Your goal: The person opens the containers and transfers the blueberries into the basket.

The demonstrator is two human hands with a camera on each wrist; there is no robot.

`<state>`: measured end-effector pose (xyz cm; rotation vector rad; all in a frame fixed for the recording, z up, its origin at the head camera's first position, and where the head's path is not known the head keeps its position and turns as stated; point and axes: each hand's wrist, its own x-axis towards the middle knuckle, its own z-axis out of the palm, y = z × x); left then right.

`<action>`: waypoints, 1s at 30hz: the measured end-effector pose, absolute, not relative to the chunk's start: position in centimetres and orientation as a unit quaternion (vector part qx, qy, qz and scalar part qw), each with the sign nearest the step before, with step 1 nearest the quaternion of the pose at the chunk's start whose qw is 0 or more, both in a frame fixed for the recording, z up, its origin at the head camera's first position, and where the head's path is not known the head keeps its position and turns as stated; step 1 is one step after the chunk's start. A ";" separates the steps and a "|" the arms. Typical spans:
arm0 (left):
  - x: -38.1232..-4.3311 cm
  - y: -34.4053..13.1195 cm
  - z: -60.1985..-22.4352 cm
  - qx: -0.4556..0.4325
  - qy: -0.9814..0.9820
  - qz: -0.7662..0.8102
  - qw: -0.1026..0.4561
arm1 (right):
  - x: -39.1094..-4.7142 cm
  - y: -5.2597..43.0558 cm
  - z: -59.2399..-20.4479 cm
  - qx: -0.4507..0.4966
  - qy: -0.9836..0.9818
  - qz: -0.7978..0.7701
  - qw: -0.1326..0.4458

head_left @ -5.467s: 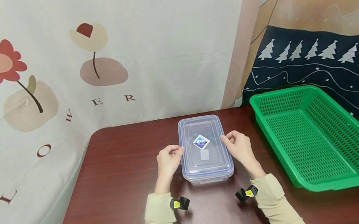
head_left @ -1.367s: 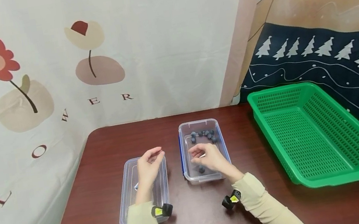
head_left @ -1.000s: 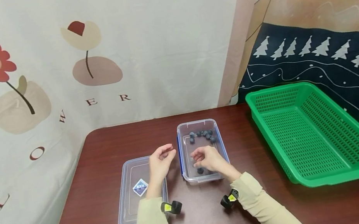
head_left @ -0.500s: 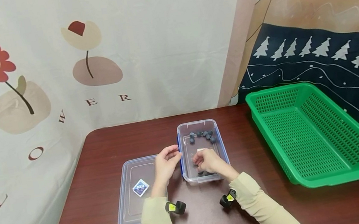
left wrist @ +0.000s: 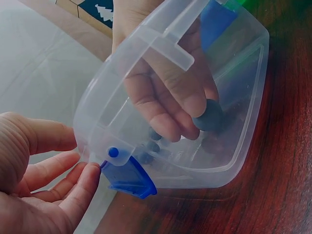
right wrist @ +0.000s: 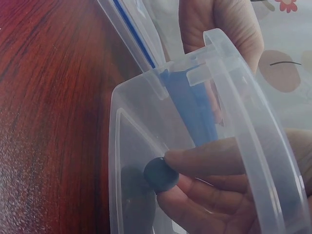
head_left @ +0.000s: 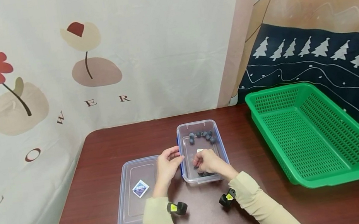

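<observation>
A clear plastic food container point(head_left: 184, 127) stands lidless on the table, with several blueberries point(head_left: 207, 136) grouped at its far end. My left hand point(head_left: 167, 167) holds its left edge, thumb and fingertips right at the rim and the blue latch point(left wrist: 127, 179), which hangs down. Inside the container, towards its near end, is my right hand point(head_left: 208, 162). Its thumb and fingers pinch a dark round blueberry point(right wrist: 161, 174), plain in both wrist views. More dark berries show partly below that hand in the head view.
The clear lid point(head_left: 125, 199), with a diamond-shaped label, lies flat to the left, partly under my left forearm. A large green mesh basket point(head_left: 321, 182) stands at the right of the dark red table point(head_left: 101, 151). Printed cloth point(head_left: 161, 44) hangs behind.
The lid, on the container at first, now lies to the left. My left hand has moved right from over the lid to the container's edge; my right hand has dipped lower among the near berries.
</observation>
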<state>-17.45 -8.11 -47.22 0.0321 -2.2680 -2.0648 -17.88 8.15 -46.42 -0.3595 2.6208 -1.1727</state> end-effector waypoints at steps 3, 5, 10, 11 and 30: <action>-17.4 -8.1 -47.2 0.009 -0.738 -0.674 0.038 | -17.9 8.4 -46.2 -0.137 0.895 -0.411 0.111; -17.4 -8.1 -47.2 0.007 -0.738 -0.674 0.040 | -17.8 8.7 -46.0 -0.151 0.892 -0.415 0.096; -17.4 -8.1 -47.2 -0.001 -0.755 -0.654 0.051 | -18.0 9.5 -45.0 -0.151 0.889 -0.427 0.070; -17.4 -8.1 -47.2 -0.001 -0.758 -0.650 0.052 | -18.1 9.7 -44.7 -0.146 0.889 -0.429 0.066; -17.5 -7.9 -47.4 0.004 -0.769 -0.637 0.057 | -18.5 15.9 -36.4 -0.063 0.899 -0.432 -0.048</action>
